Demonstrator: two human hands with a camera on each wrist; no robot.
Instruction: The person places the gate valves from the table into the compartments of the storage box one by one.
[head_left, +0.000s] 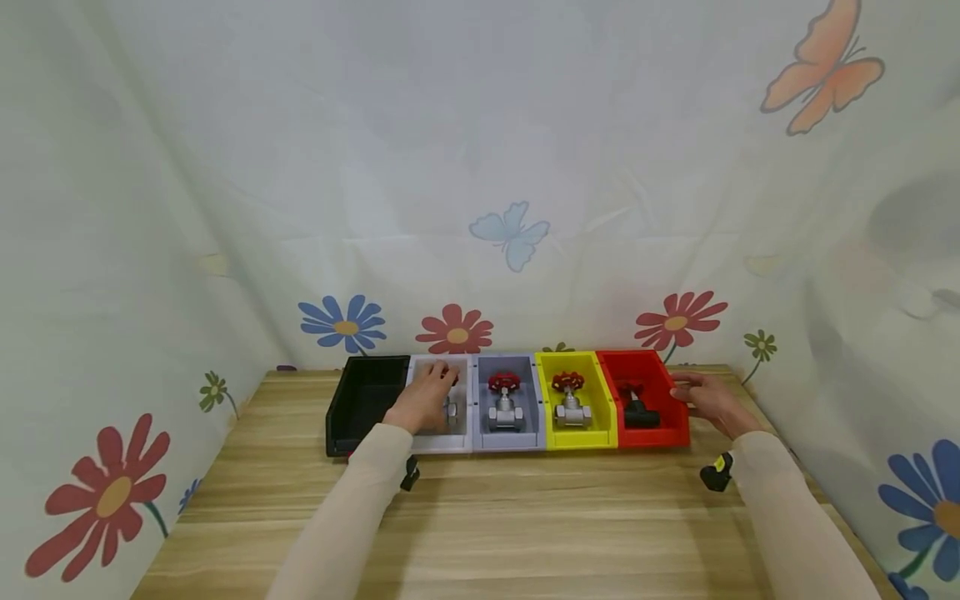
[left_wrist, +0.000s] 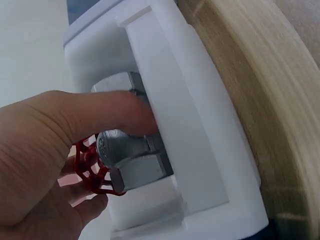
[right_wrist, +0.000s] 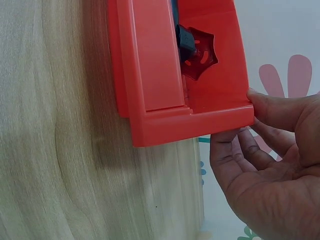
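My left hand (head_left: 426,398) reaches into the white bin (left_wrist: 180,100) and grips a gate valve (left_wrist: 142,167) with a grey metal body and a red handwheel. In the left wrist view its thumb lies across the valve body, and the other fingers are behind the handwheel, partly hidden. At the far right of the row, my right hand (head_left: 712,402) pinches the side wall of the red bin (right_wrist: 160,65), thumb at the rim and fingers on the outside. Inside that bin lies a black-bodied valve (head_left: 637,412) with a red handwheel.
Joined in one row are a black bin (head_left: 345,408), the white bin, a lavender bin (head_left: 486,440), a yellow bin (head_left: 611,421) and the red bin. Upright metal valves stand in the lavender (head_left: 506,408) and yellow (head_left: 572,408) bins. A patterned curtain (head_left: 420,167) hangs behind the wooden table (head_left: 540,525).
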